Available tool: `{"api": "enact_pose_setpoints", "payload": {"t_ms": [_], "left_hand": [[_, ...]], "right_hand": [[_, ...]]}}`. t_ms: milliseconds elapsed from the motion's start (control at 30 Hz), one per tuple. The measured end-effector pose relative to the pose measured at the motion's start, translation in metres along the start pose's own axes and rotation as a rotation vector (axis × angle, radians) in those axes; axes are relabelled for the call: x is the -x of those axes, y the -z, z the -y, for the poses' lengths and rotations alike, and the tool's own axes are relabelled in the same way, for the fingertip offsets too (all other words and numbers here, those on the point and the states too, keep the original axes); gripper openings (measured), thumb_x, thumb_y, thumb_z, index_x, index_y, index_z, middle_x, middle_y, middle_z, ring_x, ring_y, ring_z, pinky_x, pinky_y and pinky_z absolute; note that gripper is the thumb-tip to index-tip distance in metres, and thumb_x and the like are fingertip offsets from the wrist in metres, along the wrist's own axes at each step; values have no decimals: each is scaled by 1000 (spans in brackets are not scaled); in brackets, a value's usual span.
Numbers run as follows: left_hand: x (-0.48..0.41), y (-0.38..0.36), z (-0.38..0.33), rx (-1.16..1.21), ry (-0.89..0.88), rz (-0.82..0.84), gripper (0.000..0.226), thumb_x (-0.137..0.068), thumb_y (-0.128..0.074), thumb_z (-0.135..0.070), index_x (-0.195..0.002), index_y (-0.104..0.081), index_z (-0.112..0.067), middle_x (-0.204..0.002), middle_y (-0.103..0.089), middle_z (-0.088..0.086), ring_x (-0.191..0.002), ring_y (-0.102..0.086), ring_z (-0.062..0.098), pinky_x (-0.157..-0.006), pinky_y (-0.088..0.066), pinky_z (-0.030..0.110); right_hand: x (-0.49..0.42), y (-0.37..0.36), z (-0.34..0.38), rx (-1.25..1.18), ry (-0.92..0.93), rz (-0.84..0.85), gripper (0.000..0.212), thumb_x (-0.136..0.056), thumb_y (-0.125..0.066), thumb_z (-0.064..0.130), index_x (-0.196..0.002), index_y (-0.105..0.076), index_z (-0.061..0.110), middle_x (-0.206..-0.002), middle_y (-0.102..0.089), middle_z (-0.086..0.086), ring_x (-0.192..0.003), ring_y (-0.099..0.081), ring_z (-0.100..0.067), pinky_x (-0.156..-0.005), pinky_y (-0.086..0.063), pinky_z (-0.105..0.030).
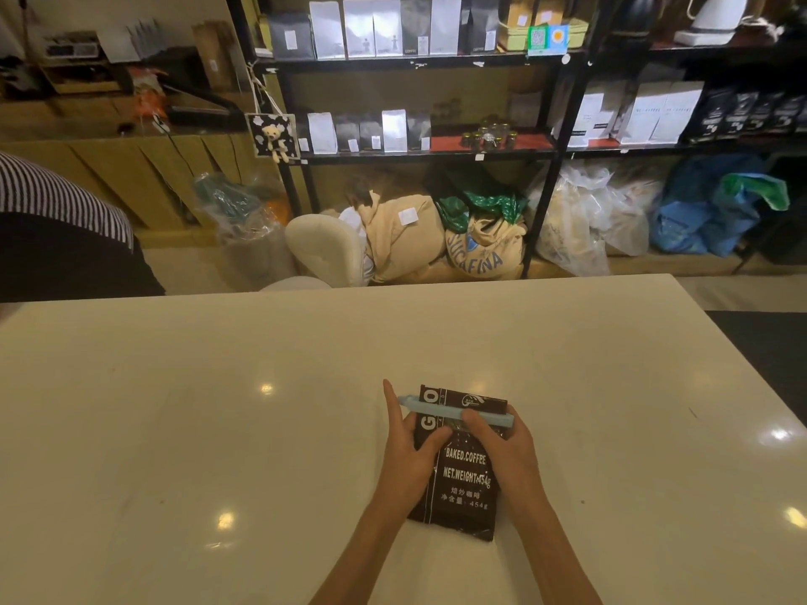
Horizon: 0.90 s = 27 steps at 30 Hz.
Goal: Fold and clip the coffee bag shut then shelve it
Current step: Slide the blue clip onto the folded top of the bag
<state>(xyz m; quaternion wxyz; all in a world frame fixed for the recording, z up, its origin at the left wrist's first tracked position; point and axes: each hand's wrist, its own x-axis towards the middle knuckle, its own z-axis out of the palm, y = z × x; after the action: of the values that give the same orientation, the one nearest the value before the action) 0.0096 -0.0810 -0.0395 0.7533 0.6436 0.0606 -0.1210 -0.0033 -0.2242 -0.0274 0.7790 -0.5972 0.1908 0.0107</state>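
Observation:
A dark brown coffee bag (463, 486) with white lettering lies flat on the cream table (218, 408), its folded top pointing away from me. A light blue clip (436, 409) runs across the bag just below the fold. My left hand (412, 447) rests on the bag's left side, forefinger stretched up past the clip's left end, other fingers on the bag below the clip. My right hand (502, 443) grips the bag's right side, fingertips pressing on the clip near its right end.
Black metal shelves (419, 63) stand beyond the table, stocked with white, grey and black coffee bags. Burlap sacks (484, 251) and plastic bags lie on the floor under them. A person in a striped top (61, 229) stands at the far left.

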Motion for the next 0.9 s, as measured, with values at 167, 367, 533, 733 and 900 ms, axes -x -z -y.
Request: {"api": "enact_pose_setpoints", "payload": {"t_ms": [167,367,533,733,900], "left_hand": [[0,1,-1,32,26,-25,107,-91,-68,-7,-148,11,-52,-123,-63,-6,-100,-73,13,-68,-60,25],[-1,2,-2,91,52,-13,107,-89,-71,-9,-152,7,-45,-106,-76,-17,-99,-73,12,-69,-60,23],[-3,6,-2,116,59,7,74,-88,-73,-17,-147,-33,-39,-110,-76,-7,-99,-74,23,-73,-62,34],[-7,10,-6,300,108,-49,37,-85,-67,-41,-121,-67,-32,-117,-73,11,-102,-72,32,-78,-61,44],[-12,8,-8,380,138,-135,23,-91,-64,-26,-111,-74,-20,-110,-74,18,-95,-73,36,-81,-60,51]], "right_hand": [[-1,-6,-1,-16,-36,-24,44,-64,-86,40,-100,-71,18,-86,-80,-6,-75,-78,-24,-53,-58,-24],[-6,-8,-5,-29,-84,-45,38,-72,-86,32,-102,-69,15,-85,-80,-7,-75,-78,-26,-53,-59,-28],[-8,-6,-7,-51,-88,-55,41,-71,-87,32,-103,-68,15,-85,-80,-8,-76,-78,-28,-55,-60,-30],[-8,-6,-9,-57,-100,-28,42,-71,-87,31,-103,-67,14,-87,-80,-10,-77,-78,-30,-57,-61,-33],[-9,-5,-9,-63,-104,-16,44,-69,-88,33,-103,-67,14,-88,-80,-12,-78,-77,-31,-57,-60,-33]]}}
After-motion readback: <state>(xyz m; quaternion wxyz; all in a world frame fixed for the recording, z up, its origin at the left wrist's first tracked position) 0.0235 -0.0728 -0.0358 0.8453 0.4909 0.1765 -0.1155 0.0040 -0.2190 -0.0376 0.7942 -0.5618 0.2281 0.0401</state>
